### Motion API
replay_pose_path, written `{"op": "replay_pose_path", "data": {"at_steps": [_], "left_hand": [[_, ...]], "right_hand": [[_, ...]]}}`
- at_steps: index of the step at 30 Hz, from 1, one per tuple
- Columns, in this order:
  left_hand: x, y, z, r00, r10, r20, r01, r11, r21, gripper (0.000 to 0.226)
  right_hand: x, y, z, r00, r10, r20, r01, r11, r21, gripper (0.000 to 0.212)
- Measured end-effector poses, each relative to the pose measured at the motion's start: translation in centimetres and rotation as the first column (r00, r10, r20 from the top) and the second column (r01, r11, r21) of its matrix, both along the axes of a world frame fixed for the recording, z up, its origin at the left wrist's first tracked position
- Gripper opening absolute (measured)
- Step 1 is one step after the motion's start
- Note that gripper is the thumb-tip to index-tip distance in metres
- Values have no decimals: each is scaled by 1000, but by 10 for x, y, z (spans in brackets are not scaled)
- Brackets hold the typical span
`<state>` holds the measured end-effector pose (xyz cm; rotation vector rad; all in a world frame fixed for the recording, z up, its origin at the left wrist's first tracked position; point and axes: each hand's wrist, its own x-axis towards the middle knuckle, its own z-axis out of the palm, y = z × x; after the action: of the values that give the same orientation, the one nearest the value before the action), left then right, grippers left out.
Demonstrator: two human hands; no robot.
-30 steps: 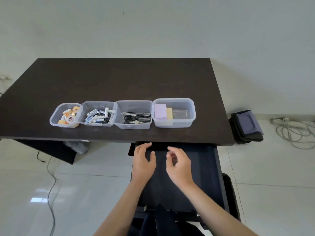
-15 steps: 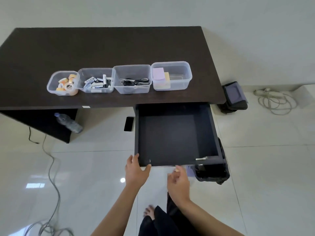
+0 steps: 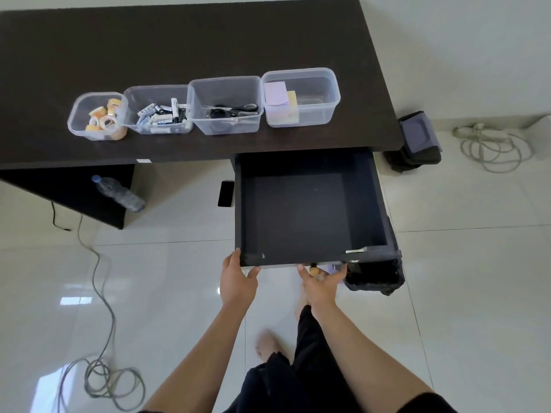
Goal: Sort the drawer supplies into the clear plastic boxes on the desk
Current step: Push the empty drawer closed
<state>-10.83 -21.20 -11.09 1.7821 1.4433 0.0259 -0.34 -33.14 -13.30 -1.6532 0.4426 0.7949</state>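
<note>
Drawer (image 3: 310, 216) now pulled far out from under the desk's (image 3: 190, 46) near right edge; a second ago both hands were over its front part with far less of it showing, half a second ago it was already about this far out. Inside reads bare: dark floor, no supplies visible, though the back strip under the desk edge sits in shadow.

Left hand (image 3: 238, 278) grips the front lip near the drawer's left front corner, fingers over the top, thumb hooked at the edge. Right hand (image 3: 322, 281) is under the front panel right of centre, fingers curled up around something small and orange-brown, maybe a knob or handle; too small to tell. Closed on the drawer front either way.

Four boxes stand in a row along the near part of the desk, touching or nearly so. From the left: tape box (image 3: 98, 116) with tape rolls, next box (image 3: 158, 110) with small black and white items, probably batteries or clips, can't read them, scissors box (image 3: 226, 105) with scissors, notes box (image 3: 301, 96) with purple and yellow pads at its left side, the rest bare.

Judgement: sorting looks finished, since everything visible is in a box and the drawer shows nothing left. This pull-out reads as a last check of the drawer. Likely next is pushing it shut; the thing to watch is fingers on the lip getting pinched under the desk edge.

Phone (image 3: 225, 193) and bottle (image 3: 119, 193) lie on the floor under the desk, not part of the job.
</note>
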Motion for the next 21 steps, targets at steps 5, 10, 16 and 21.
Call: {"op": "replay_pose_path", "data": {"at_steps": [5,10,16,21], "left_hand": [[4,-3,3,995,91,35,-93,994,58,61],[25,8,4,993,112,30,-113,992,55,60],[73,58,4,985,160,67,-163,986,35,64],[124,103,8,960,256,113,-259,966,10,74]], "right_hand": [[1,4,2,999,-25,48,26,999,-24,114],[26,16,9,991,32,134,-24,998,-60,113],[75,65,5,989,91,117,-77,990,-118,115],[123,117,4,986,84,144,-76,995,-56,116]]}}
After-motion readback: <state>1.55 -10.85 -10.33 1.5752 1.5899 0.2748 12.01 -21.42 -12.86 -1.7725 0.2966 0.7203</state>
